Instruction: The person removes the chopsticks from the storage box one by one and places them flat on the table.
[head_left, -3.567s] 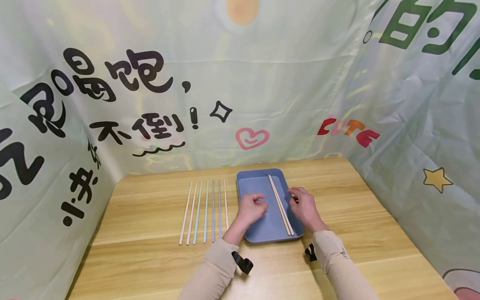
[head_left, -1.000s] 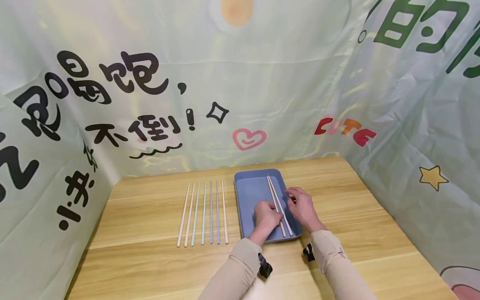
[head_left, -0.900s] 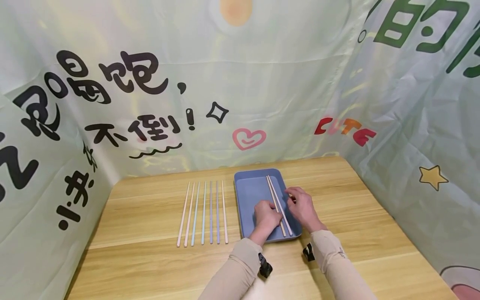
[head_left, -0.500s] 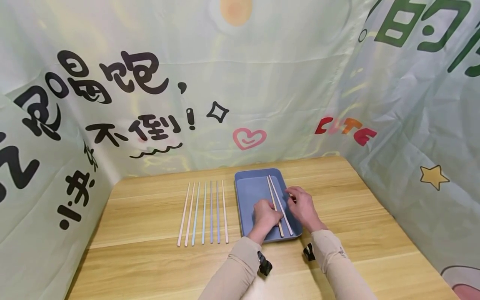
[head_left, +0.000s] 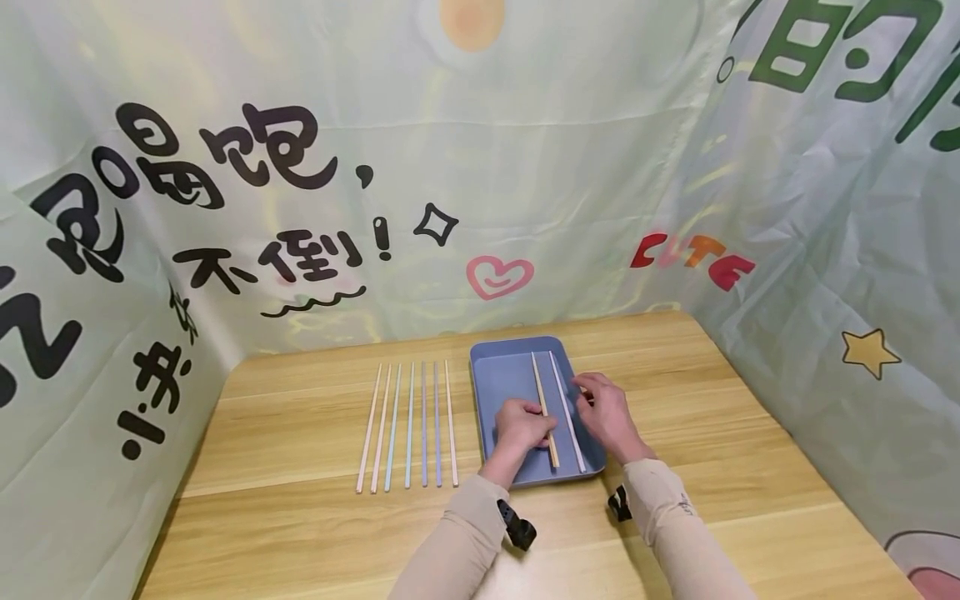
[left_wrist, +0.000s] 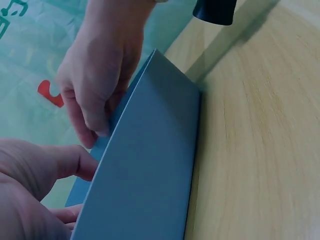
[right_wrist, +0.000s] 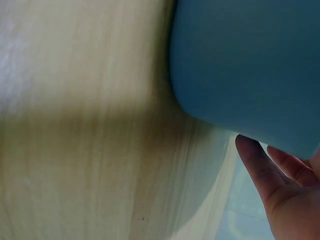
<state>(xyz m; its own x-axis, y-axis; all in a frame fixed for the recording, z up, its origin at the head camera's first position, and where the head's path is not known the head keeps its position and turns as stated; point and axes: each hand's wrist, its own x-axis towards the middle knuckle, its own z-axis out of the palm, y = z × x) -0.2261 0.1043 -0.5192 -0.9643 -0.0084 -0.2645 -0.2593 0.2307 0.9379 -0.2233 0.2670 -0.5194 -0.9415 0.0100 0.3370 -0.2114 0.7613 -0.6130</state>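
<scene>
Inside the blue tray [head_left: 498,367], my left hand [head_left: 523,423] pinches a beige chopstick [head_left: 537,379] between thumb and fingers. A whitish chopstick [head_left: 567,412] lies to its right, leaning slightly and apart from it. My right hand [head_left: 606,414] stays at the tray's right rim with loosely curled fingers; whether it touches the rim cannot be told. In the left wrist view, the tray's wall [left_wrist: 145,150] hides the chopsticks, and both hands show beyond it. In the right wrist view, fingers [right_wrist: 260,170] appear past the tray's edge.
Several chopsticks lie in a spaced row left of the tray: pink [head_left: 368,429], light blue [head_left: 393,429], purple [head_left: 424,425] and one pale [head_left: 451,425]. The wooden table [head_left: 300,533] carries everything. A printed cloth [head_left: 585,167] hangs behind and at the sides.
My left hand has moved over the tray, taken hold of the beige chopstick and shifted it left, away from the whitish one. The right hand has barely moved.
</scene>
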